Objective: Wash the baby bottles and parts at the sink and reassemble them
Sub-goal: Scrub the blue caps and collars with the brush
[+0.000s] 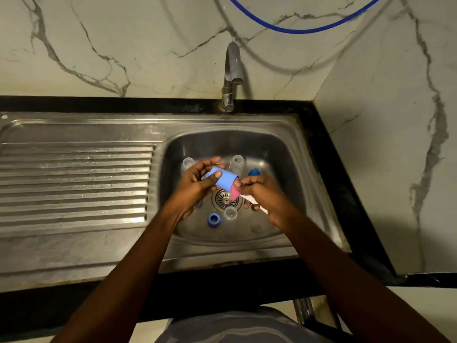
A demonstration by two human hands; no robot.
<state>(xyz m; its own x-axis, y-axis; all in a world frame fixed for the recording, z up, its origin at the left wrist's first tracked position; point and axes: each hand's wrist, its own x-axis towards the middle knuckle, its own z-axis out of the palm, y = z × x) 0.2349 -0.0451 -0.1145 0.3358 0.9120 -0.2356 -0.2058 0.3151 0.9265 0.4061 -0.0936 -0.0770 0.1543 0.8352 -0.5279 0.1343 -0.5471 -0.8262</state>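
Observation:
Over the sink basin [284, 154], my left hand [197, 184] grips a light blue bottle cap [226, 180], thumb on its side. My right hand [262, 194] holds a brush with a pink head [235, 193] and white handle; the pink head pokes into the cap's open end. Two clear bottles [188, 164] [237, 162] stand at the back of the basin. A blue ring [214, 219] and a small clear part [230, 213] lie near the drain [223, 198]. Another blue piece [254, 172] lies behind my right hand.
A steel tap [232, 75] rises behind the basin, with no water running that I can see. The ribbed steel draining board [74, 184] stretches to the left. Marble wall lies behind and to the right, and a blue hose [296, 28] hangs on the wall.

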